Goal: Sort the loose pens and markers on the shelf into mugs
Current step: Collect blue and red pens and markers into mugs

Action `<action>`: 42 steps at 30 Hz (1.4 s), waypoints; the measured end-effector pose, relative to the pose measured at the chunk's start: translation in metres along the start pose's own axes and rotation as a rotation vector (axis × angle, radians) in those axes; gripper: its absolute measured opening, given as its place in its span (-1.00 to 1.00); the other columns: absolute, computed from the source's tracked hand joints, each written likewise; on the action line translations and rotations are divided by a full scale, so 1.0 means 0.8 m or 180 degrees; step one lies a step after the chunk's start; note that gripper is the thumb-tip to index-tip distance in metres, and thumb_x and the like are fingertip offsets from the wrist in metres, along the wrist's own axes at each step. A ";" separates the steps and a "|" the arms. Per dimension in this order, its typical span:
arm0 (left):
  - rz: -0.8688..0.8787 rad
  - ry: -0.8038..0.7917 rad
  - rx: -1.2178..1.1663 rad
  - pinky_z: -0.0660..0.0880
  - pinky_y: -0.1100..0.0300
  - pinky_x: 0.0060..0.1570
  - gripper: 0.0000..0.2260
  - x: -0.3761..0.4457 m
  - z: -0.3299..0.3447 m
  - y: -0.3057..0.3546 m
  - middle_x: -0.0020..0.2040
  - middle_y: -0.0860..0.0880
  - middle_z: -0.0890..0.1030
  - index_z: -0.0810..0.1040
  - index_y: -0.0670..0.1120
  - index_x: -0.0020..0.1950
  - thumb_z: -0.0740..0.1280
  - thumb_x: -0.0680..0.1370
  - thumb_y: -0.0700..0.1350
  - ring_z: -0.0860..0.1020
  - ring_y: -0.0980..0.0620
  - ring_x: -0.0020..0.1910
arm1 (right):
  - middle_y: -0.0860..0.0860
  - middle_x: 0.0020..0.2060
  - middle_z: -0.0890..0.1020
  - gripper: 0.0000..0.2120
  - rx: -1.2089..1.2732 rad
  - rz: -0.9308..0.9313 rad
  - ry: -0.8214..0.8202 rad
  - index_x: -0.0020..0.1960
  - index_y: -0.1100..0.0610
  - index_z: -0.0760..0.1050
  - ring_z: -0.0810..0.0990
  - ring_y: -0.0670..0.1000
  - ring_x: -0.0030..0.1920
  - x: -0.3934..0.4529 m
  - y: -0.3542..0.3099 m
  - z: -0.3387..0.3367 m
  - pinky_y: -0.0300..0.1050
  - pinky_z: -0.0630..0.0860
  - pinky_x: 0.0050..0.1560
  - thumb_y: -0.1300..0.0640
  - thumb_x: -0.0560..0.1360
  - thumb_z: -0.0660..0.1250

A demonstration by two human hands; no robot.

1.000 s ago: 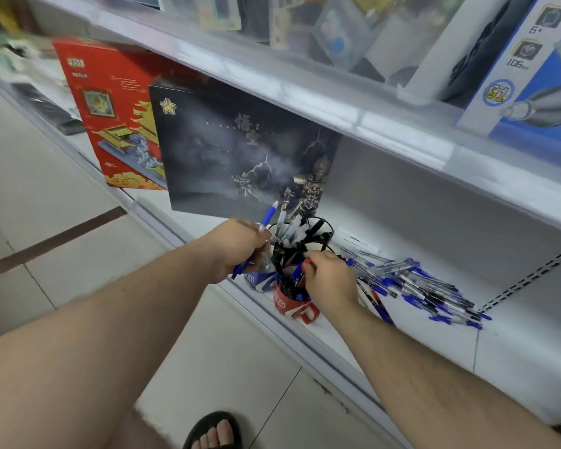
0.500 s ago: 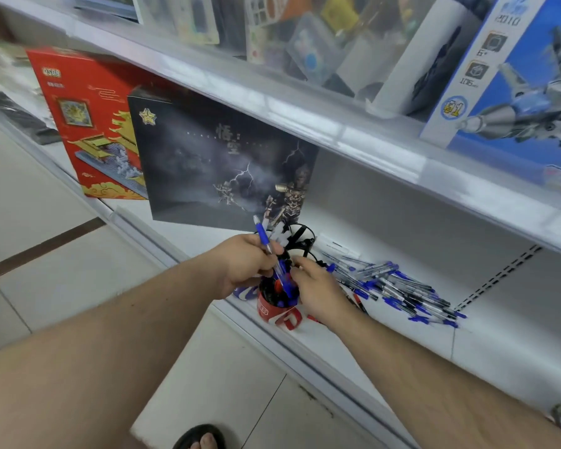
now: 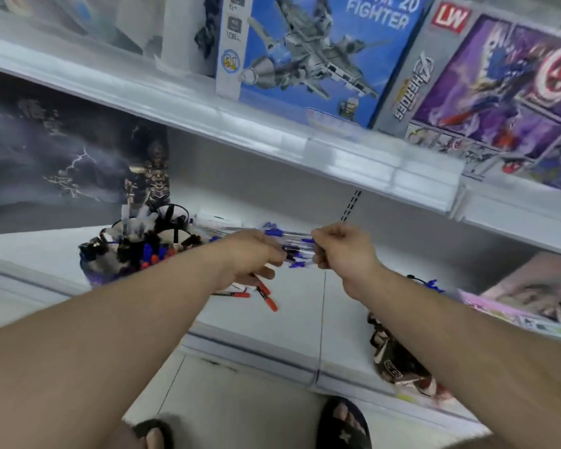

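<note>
1. Bundle of blue-capped pens (image 3: 297,246) held level above the white shelf (image 3: 305,319), spanning the gap between both hands; clear barrels, blue caps, heavily blurred.
2. Left hand (image 3: 250,254) gripping the bundle's left end, fingers curled round the pens from above.
3. Right hand (image 3: 340,251) gripping the right end, fingers and thumb curled tight on the barrels.
4. More blue pens (image 3: 237,226) lying loose on the shelf behind the hands, toward the far wall.
5. Red-capped pens (image 3: 266,296) lying loose on the shelf just below and near of the left hand, a few at differing angles.
6. Mugs (image 3: 104,264) at left on the shelf, crowded with upright pens, blue and red caps showing; black looped wire rising above them. Number of mugs unclear through blur.
7. Dark box with lightning art (image 3: 62,163) standing at far left behind the mugs.
8. Blue pens (image 3: 429,283) at right, near the right forearm.
9. Upper shelf holding a fighter jet box (image 3: 305,53) and a purple box (image 3: 499,92) to its right.
10. Sandalled feet (image 3: 344,422) on floor tile at the near edge.
</note>
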State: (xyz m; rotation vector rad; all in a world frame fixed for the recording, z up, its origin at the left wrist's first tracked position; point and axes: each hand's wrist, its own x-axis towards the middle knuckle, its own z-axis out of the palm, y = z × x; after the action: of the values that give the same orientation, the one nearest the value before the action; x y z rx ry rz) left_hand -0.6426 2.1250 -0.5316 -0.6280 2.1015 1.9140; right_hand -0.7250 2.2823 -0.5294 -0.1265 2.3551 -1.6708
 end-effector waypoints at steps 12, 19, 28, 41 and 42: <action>0.0401 -0.0334 0.0102 0.51 0.14 -0.10 -0.75 0.066 0.163 0.043 0.02 -0.04 0.60 0.51 -0.07 0.22 0.36 0.54 -0.18 0.62 0.05 -0.15 | 0.15 -0.04 0.69 -0.82 -0.2428 -0.0282 0.1304 -0.02 0.23 0.62 0.65 0.18 -0.03 0.078 0.064 -0.240 -0.03 0.57 0.06 0.19 0.50 0.29; 0.0361 -0.0422 0.0222 0.48 0.18 -0.15 -0.76 0.110 0.234 0.027 0.04 -0.01 0.59 0.49 -0.07 0.22 0.32 0.55 -0.20 0.61 0.06 -0.18 | 0.01 -0.20 0.59 -0.88 -0.2392 0.0221 0.1587 -0.07 0.08 0.56 0.52 0.08 -0.19 0.132 0.140 -0.309 -0.26 0.30 -0.33 0.16 0.50 0.24; 0.0160 -0.0277 0.0212 0.48 0.19 -0.13 -0.73 0.159 0.245 0.016 0.02 0.00 0.60 0.52 -0.08 0.24 0.33 0.54 -0.20 0.62 0.07 -0.18 | 0.15 -0.11 0.68 -0.82 -0.2585 0.0648 0.1385 -0.04 0.20 0.62 0.62 0.15 -0.18 0.209 0.200 -0.303 -0.04 0.59 -0.12 0.23 0.42 0.28; 0.0033 -0.0276 0.0434 0.49 0.22 -0.18 -0.76 0.155 0.211 0.007 0.01 0.00 0.59 0.52 -0.04 0.21 0.34 0.54 -0.18 0.61 0.11 -0.20 | 0.05 0.23 0.60 -0.59 -0.2934 0.0899 0.0674 0.31 0.12 0.53 0.66 0.09 -0.04 0.218 0.217 -0.309 -0.20 0.52 0.00 0.17 0.47 0.45; 0.0047 -0.0281 0.0431 0.48 0.23 -0.20 -0.77 0.151 0.208 0.008 0.01 0.00 0.59 0.52 -0.04 0.20 0.34 0.54 -0.19 0.61 0.11 -0.21 | 0.05 0.26 0.58 -0.63 -0.2953 0.0833 0.0726 0.29 0.13 0.54 0.63 0.09 0.05 0.215 0.212 -0.311 -0.21 0.47 -0.01 0.18 0.50 0.40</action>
State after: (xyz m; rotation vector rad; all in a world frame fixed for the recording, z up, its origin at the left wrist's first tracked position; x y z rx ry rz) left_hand -0.7716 2.2707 -0.5997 -0.4916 2.1635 1.7546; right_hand -0.9415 2.5307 -0.6379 0.2107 2.9580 -0.4013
